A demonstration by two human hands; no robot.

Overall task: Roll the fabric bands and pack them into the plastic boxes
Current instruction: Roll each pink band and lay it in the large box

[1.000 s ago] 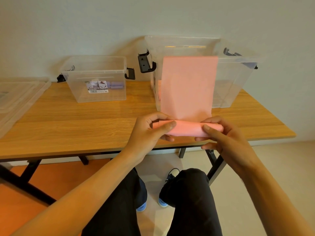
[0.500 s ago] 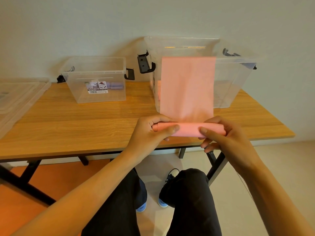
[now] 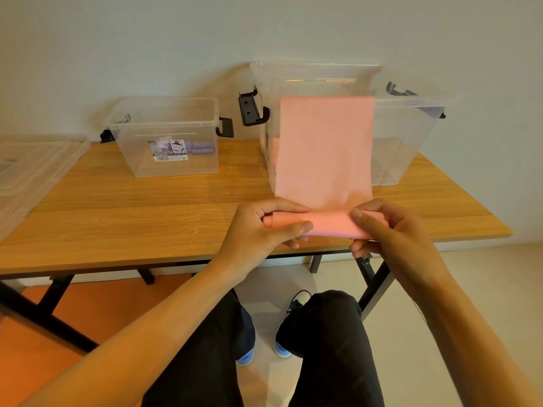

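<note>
Pink band (image 3: 324, 148), clear boxes (image 3: 170, 136), black latches (image 3: 251, 108).

Table (image 3: 147, 218): a wooden top is carried on black legs (image 3: 44, 312).
Back, left of centre: a small clear box (image 3: 141, 160) is set down.
Back right: a large clear box (image 3: 405, 148) is set down.
Left end: clear lids (image 3: 32, 171) are stacked.

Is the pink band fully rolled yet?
Partly. The left hand and right hand grip the rolled near end of the pink band; the rest stretches flat, unrolled.
</note>
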